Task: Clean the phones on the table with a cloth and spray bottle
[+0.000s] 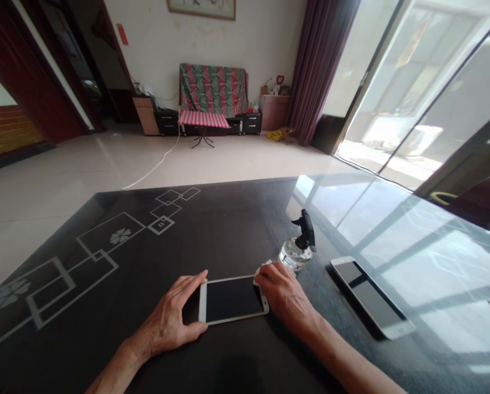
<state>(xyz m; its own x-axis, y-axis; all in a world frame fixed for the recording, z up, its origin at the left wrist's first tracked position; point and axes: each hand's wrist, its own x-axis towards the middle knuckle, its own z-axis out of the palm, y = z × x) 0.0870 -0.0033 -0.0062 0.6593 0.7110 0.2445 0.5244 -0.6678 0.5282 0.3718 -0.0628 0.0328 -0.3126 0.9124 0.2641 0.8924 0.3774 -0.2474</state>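
Spray bottle (304,238) stands upright on the dark table (228,219), just beyond the right hand (283,293); its body is clear, with dark marking on the side and a black trigger head on top, and from my end I cannot tell how much liquid it holds. Across the room I make out a cabinet (166,122) whose drawer fronts hide whatever lies inside. The phone (234,300) is between my two hands near the middle of the table, screen up and dark; whether it rests fully flat I cannot tell. I have the left hand (173,312) gripping its left end, forefinger at the far corner and thumb at the near one. The right hand's fingers are bunched around a white wipe (265,266), cloth or paper I cannot tell, at the far right corner of the screen. For room, I read a broad stretch of tabletop from the phone to the far edge, and more to the left, where pale squares and flowers mark the surface toward that edge. The right side is tighter: the bottle stands close behind the knuckles, and a second phone (372,298) lies aslant beyond the right wrist, screen up, catching window glare.
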